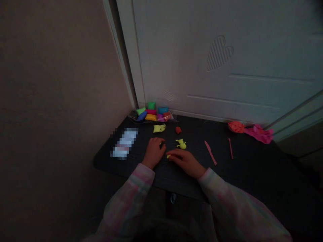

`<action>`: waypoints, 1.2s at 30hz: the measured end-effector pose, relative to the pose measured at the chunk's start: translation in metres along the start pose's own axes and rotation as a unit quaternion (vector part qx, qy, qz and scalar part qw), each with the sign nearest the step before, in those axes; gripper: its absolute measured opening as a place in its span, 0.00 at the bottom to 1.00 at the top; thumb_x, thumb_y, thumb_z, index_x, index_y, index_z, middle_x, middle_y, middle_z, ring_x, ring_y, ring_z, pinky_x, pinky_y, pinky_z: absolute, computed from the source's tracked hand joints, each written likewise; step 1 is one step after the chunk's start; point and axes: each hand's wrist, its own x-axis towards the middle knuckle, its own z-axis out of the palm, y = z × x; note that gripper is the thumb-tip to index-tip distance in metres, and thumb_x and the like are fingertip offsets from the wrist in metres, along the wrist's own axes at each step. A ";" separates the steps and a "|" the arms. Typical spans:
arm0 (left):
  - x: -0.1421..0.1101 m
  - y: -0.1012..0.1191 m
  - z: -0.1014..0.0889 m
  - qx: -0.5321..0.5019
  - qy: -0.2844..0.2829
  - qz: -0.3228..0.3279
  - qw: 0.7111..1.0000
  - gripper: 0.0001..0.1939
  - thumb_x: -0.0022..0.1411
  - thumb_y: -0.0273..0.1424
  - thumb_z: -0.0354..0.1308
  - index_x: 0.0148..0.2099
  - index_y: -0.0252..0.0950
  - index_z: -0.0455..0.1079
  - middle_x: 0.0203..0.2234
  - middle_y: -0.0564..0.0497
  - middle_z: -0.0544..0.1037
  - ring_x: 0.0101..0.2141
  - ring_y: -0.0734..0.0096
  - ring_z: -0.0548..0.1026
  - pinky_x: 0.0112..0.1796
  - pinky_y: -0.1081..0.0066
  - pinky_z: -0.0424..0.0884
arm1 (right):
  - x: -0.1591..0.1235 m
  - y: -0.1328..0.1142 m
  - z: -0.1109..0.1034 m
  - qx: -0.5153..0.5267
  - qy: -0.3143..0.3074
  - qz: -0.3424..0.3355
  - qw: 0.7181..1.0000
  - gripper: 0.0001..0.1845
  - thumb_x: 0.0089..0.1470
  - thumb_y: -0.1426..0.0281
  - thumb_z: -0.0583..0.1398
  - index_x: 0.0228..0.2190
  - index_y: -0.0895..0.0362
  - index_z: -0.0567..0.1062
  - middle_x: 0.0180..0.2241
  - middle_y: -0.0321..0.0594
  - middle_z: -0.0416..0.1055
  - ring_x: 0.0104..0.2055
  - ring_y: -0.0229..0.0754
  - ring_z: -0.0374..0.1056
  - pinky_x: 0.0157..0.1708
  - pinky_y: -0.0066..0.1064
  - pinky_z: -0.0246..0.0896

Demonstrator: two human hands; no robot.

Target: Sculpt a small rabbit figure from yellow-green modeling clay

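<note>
My left hand (154, 152) is closed, fingers curled, with a speck of yellow clay showing between thumb and fingertips. Across from it, my right hand (188, 162) pinches a small piece of yellow clay (169, 156) just above the dark table. Beyond the right hand lies a little yellow clay figure (181, 144) with a round head, a round body and thin limbs. A lump of red clay (178, 130) sits behind that figure. To its left is an opened yellow clay packet (159, 128).
A clear bag of colourful clay packets (150, 117) lies at the back left of the table (202, 181). On the right are a pink plastic knife (210, 153), a thin pink tool (230, 148) and crumpled orange and pink wrapping (259, 133). A pixelated rectangle (124, 143) lies left. A white door (181, 53) stands behind.
</note>
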 end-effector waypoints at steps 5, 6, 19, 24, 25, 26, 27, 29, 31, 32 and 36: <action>-0.001 0.000 0.000 0.010 0.001 0.009 1.000 0.12 0.54 0.25 0.50 0.40 0.31 0.69 0.37 0.45 0.74 0.41 0.62 0.67 0.45 0.63 0.63 | 0.000 -0.001 0.000 -0.004 0.015 0.018 1.000 0.09 0.52 0.68 0.53 0.33 0.58 0.71 0.26 0.36 0.67 0.29 0.35 0.63 0.33 0.29 0.57; -0.001 0.000 0.000 0.013 0.001 0.012 1.000 0.12 0.54 0.25 0.50 0.41 0.30 0.69 0.37 0.44 0.73 0.41 0.62 0.67 0.45 0.62 0.63 | 0.000 0.000 0.001 -0.001 0.017 0.023 1.000 0.08 0.50 0.67 0.56 0.32 0.59 0.71 0.26 0.36 0.67 0.29 0.35 0.63 0.32 0.29 0.58; -0.001 0.003 -0.002 -0.003 0.058 0.014 0.998 0.17 0.56 0.26 0.48 0.48 0.30 0.65 0.43 0.40 0.71 0.46 0.57 0.65 0.47 0.56 0.61 | 0.000 0.005 0.004 0.051 0.015 0.038 0.998 0.12 0.49 0.65 0.55 0.35 0.59 0.67 0.28 0.37 0.69 0.30 0.35 0.67 0.34 0.29 0.62; 0.002 0.002 -0.005 -0.066 0.135 -0.033 0.988 0.13 0.58 0.27 0.46 0.44 0.32 0.65 0.40 0.42 0.72 0.44 0.61 0.66 0.47 0.58 0.62 | 0.000 0.004 0.002 0.031 0.034 0.030 0.999 0.13 0.53 0.63 0.51 0.36 0.58 0.67 0.23 0.34 0.65 0.24 0.33 0.62 0.27 0.28 0.58; 0.002 0.002 -0.006 -0.082 0.145 -0.041 0.985 0.13 0.58 0.27 0.46 0.44 0.32 0.65 0.40 0.42 0.72 0.44 0.61 0.67 0.46 0.59 0.63 | 0.000 0.003 0.001 0.027 0.040 0.029 0.998 0.12 0.51 0.63 0.54 0.35 0.58 0.67 0.22 0.32 0.64 0.24 0.33 0.61 0.26 0.27 0.57; 0.002 0.003 -0.006 -0.098 0.155 -0.047 0.982 0.12 0.57 0.27 0.46 0.43 0.32 0.65 0.40 0.42 0.72 0.44 0.62 0.67 0.45 0.59 0.64 | 0.001 0.003 0.001 0.023 0.047 0.028 0.998 0.12 0.48 0.63 0.56 0.34 0.58 0.67 0.22 0.32 0.63 0.24 0.33 0.60 0.26 0.27 0.56; 0.002 0.003 -0.006 -0.114 0.163 -0.053 0.979 0.12 0.57 0.27 0.46 0.43 0.32 0.65 0.39 0.42 0.72 0.43 0.62 0.67 0.44 0.60 0.64 | 0.001 0.003 0.001 0.020 0.054 0.027 0.998 0.12 0.46 0.63 0.58 0.32 0.57 0.66 0.22 0.31 0.62 0.24 0.33 0.60 0.26 0.26 0.56; 0.001 0.004 -0.006 -0.149 0.175 -0.064 0.971 0.12 0.57 0.27 0.47 0.43 0.32 0.65 0.39 0.42 0.71 0.43 0.62 0.68 0.43 0.60 0.65 | 0.002 0.003 0.000 0.012 0.063 0.021 0.998 0.12 0.44 0.64 0.60 0.29 0.57 0.65 0.23 0.32 0.62 0.25 0.33 0.60 0.27 0.26 0.57; 0.001 0.005 -0.006 -0.186 0.185 -0.075 0.962 0.11 0.56 0.27 0.48 0.42 0.33 0.66 0.38 0.43 0.71 0.42 0.63 0.68 0.43 0.60 0.65 | 0.002 0.004 -0.001 0.002 0.066 0.013 0.998 0.11 0.44 0.65 0.60 0.28 0.58 0.65 0.25 0.33 0.63 0.26 0.33 0.61 0.28 0.26 0.58; 0.000 0.004 -0.007 -0.206 0.189 -0.082 0.957 0.11 0.56 0.28 0.49 0.41 0.33 0.66 0.38 0.43 0.71 0.41 0.63 0.68 0.44 0.60 0.64 | 0.003 0.005 -0.001 -0.006 0.066 0.008 0.998 0.10 0.45 0.65 0.59 0.28 0.58 0.66 0.25 0.34 0.64 0.27 0.34 0.62 0.28 0.27 0.59; 0.000 0.006 -0.012 -0.311 0.193 -0.119 0.923 0.09 0.54 0.28 0.50 0.38 0.35 0.67 0.38 0.45 0.70 0.42 0.64 0.67 0.47 0.60 0.61 | 0.002 0.004 -0.005 -0.053 0.074 -0.016 0.996 0.10 0.50 0.66 0.55 0.34 0.58 0.68 0.29 0.37 0.67 0.30 0.36 0.64 0.32 0.28 0.60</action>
